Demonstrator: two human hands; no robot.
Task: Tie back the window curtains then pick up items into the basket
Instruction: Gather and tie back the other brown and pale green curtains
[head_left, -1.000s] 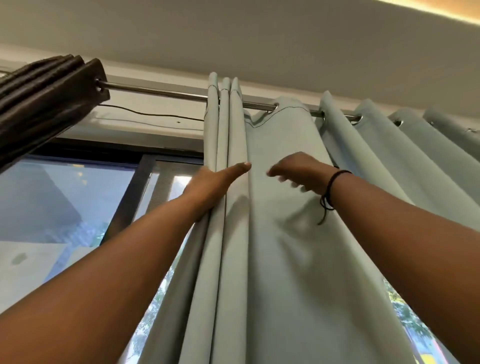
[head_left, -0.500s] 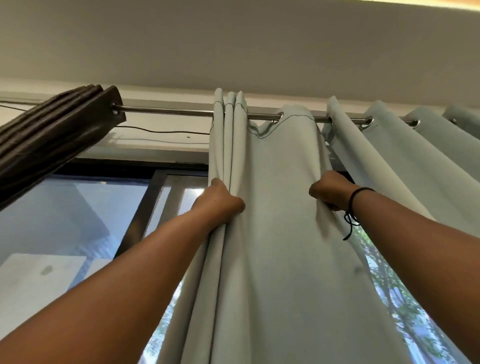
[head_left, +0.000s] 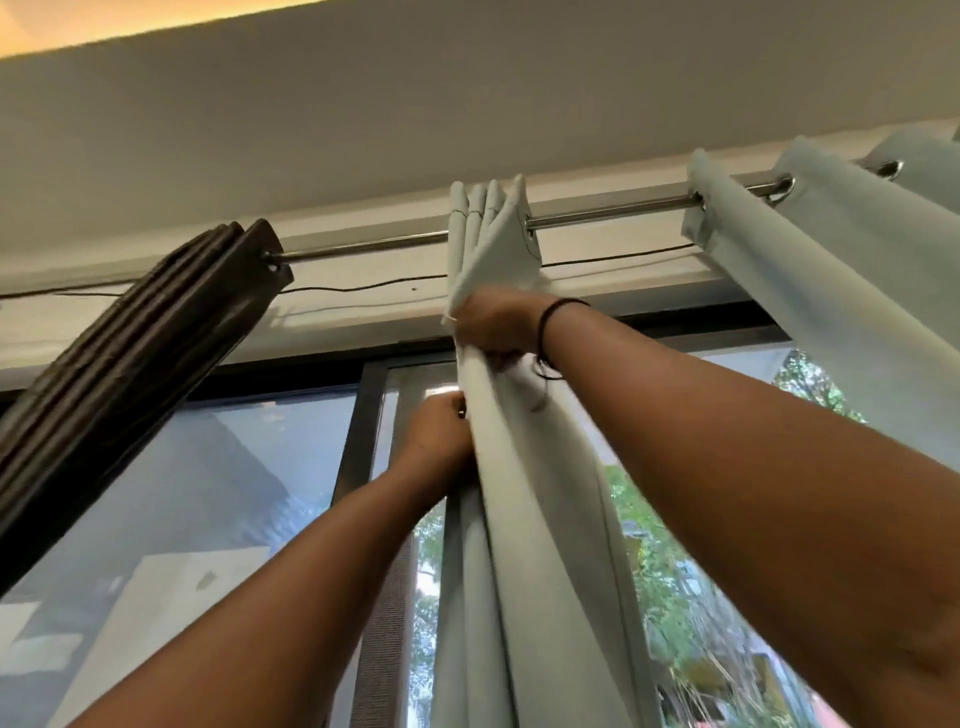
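Left hand's fingers (head_left: 460, 410) behind curtain (head_left: 524, 519)

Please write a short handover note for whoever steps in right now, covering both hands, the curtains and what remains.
Right hand: grips the bunched pale curtain high up, just below the rod.
Left hand: holds the same bunch lower down, on its window-side edge.
Things: the pale curtain's folds are gathered together mid-rod; a second pale panel hangs further right; a dark curtain is bunched at the left. No tie-back or basket is in view.
Done: pale folds gathered.
Left: tie the curtains back, then collect the items into the basket.
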